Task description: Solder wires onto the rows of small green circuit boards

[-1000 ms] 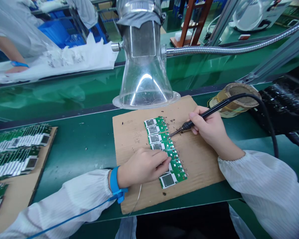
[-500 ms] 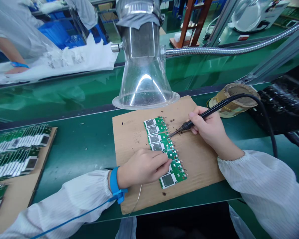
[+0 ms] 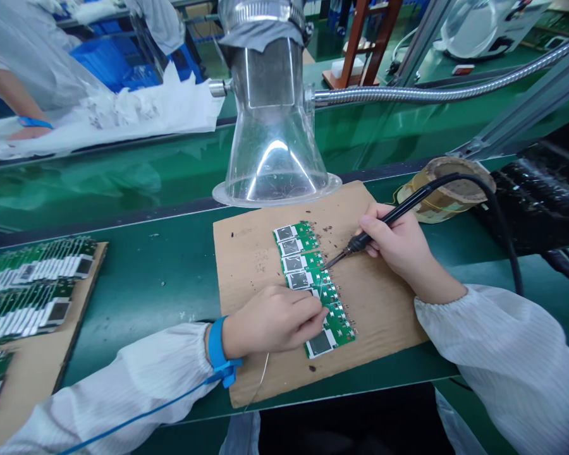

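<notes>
A row of several small green circuit boards (image 3: pixel 294 263) with grey-and-white rectangles lies on a cardboard sheet (image 3: pixel 246 253). My right hand (image 3: pixel 393 246) is closed around a black soldering iron (image 3: pixel 360 241), its tip at the right side of a board near the middle of the row. My left hand (image 3: pixel 279 316) pinches a thin solder wire (image 3: pixel 265 370), whose tail hangs below the palm onto the cardboard. The wire's other end reaches up toward the iron's tip. This hand covers part of the lower boards, and a blue wrist strap (image 3: pixel 217 344) circles its wrist.
A clear fume hood (image 3: pixel 275 170) hangs above the cardboard's far edge. On the left, more boards (image 3: pixel 28 303) stand in rows on another cardboard. Behind the iron's cable sits a tape-wrapped roll (image 3: pixel 436 189). A co-worker's arm (image 3: pixel 14 95) shows at the far left.
The soldering iron's tip has moved slightly down the row, toward me, to the adjoining board area. My left hand stays almost in place with the solder wire.
</notes>
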Action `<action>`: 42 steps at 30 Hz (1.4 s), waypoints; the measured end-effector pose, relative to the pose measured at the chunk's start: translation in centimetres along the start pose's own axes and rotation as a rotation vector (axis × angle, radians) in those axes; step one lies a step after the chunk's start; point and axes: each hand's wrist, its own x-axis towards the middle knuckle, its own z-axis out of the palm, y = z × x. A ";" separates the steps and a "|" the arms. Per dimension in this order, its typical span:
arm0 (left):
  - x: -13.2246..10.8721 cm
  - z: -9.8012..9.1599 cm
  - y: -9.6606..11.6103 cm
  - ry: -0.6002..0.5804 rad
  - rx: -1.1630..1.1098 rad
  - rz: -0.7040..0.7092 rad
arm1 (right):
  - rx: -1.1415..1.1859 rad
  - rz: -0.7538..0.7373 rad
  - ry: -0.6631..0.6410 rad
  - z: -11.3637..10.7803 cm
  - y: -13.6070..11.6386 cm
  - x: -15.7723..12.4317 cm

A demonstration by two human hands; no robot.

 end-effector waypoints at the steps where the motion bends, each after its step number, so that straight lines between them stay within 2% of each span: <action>1: 0.0 0.0 0.0 -0.001 -0.001 -0.004 | -0.002 0.002 -0.008 0.0 0.0 0.0; 20: -0.2 0.4 -0.3 -0.012 0.055 -0.098 | 0.028 0.007 -0.038 -0.2 0.5 0.2; 26: -0.5 0.4 0.0 0.098 -0.010 -0.115 | 0.021 0.000 -0.041 -0.2 0.5 0.1; 33: -1.2 -0.5 0.8 0.099 -0.044 0.003 | 0.059 0.029 -0.026 -0.4 0.3 -0.8; 37: -1.5 -0.6 0.8 0.084 0.006 0.083 | 0.179 0.043 0.052 -0.8 0.1 -2.0; 42: -1.3 -0.5 0.6 0.091 0.042 0.076 | 0.235 0.058 0.130 -1.0 -0.1 -3.3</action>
